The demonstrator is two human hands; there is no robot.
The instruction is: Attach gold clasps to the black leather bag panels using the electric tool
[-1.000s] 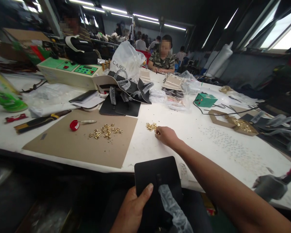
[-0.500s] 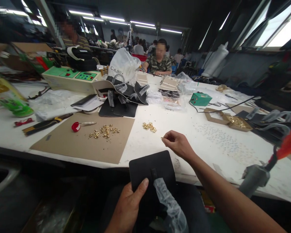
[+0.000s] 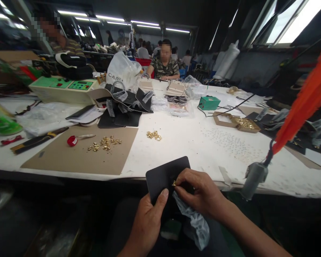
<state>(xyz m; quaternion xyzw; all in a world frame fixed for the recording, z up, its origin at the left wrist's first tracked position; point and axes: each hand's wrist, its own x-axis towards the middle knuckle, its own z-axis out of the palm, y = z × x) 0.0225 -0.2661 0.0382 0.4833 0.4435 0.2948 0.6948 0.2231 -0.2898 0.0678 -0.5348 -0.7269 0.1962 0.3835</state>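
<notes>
My left hand (image 3: pixel 147 223) grips the lower left of a black leather piece (image 3: pixel 163 175), thumb on its face, held over my lap at the table's near edge. My right hand (image 3: pixel 200 192) is closed in a pinch on a small gold metal fitting (image 3: pixel 173 184) and presses it against the middle of the black piece. A strip of clear plastic wrap (image 3: pixel 195 223) hangs from the piece below my right hand. A small heap of gold fittings (image 3: pixel 153 135) lies on the white table (image 3: pixel 192 142) beyond my hands.
A brown card sheet (image 3: pixel 69 157) at the left carries more gold fittings (image 3: pixel 104 142) and a red-headed tool (image 3: pixel 73 140). A grey tool with an orange cord (image 3: pixel 254 176) hangs at the right. Black leather pieces (image 3: pixel 123 110), a green box (image 3: pixel 208 102), a control unit (image 3: pixel 64 87) and seated people lie farther back.
My right hand left the heap of gold fittings, carrying one, and came back to the black piece in my left hand. The camera swung right.
</notes>
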